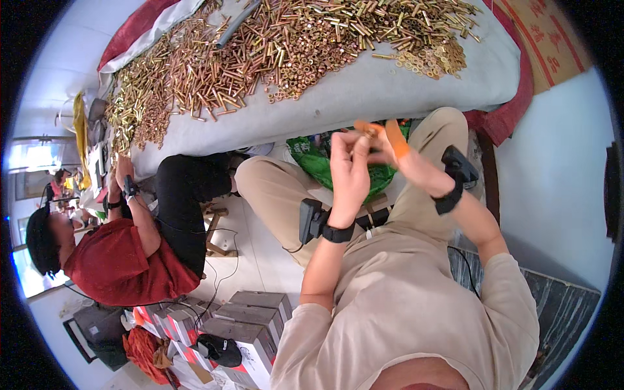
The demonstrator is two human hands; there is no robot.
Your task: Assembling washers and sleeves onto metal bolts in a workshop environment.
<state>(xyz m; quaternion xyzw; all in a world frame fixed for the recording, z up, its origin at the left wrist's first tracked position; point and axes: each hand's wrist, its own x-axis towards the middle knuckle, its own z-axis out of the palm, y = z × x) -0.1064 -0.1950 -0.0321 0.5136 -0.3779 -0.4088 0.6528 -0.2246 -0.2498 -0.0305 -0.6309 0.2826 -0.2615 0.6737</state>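
Observation:
Both my hands are raised together above my lap, in front of the table edge. In my left hand [350, 170] the fingers are closed in a pinch at a small brass-coloured piece [371, 132], whose exact kind is too small to tell. Close against it, my right hand [409, 162] is smeared by motion, and its fingers are partly hidden. An orange strip [395, 138] lies along the right hand, and more orange shows by the left fingertips; whether it is worn or held I cannot tell. Black straps with dark devices sit on both my wrists.
Brass-coloured tubes [227, 71] and rings [432, 60] lie heaped on the grey cloth-covered table [484, 88], beside a grey pipe [235, 26]. Below my hands is a green bag [311, 162]. A person in red [130, 260] sits at left, near stacked boxes [250, 318].

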